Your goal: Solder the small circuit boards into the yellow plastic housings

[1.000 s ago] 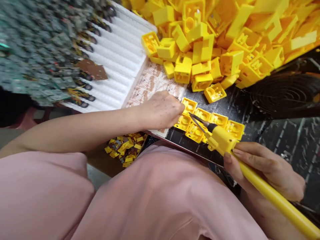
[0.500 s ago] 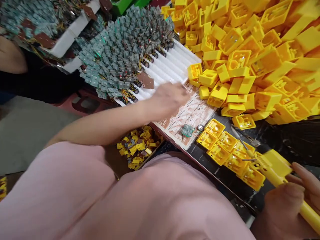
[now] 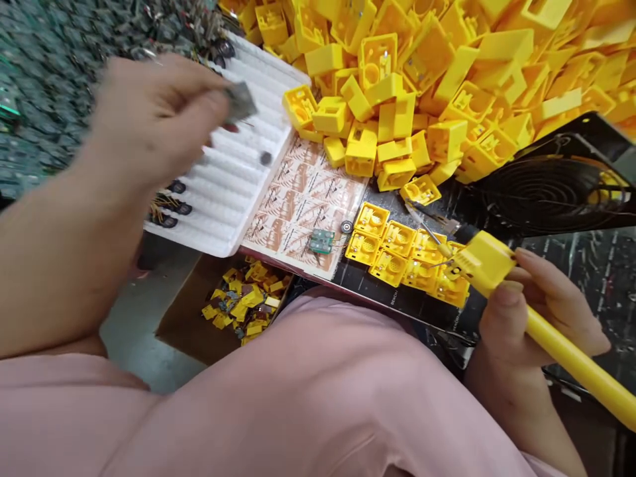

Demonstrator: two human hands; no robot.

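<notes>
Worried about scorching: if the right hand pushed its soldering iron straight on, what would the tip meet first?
Likely the loose yellow housing just beyond the tip of the soldering iron; depth is unclear.

The one camera sat on the person's head and looked forward and steeply down, over a pink lap point(image 3: 322, 397) onto the bench point(image 3: 382, 293). It was near: the left hand point(image 3: 149, 112), pinching a small board point(image 3: 242, 103), loomed large and blurred at upper left, while the right hand point(image 3: 536, 311) and its yellow tool point(image 3: 571, 358) ran off the lower right corner. The view was tilted, the bench edge slanting across it.
</notes>
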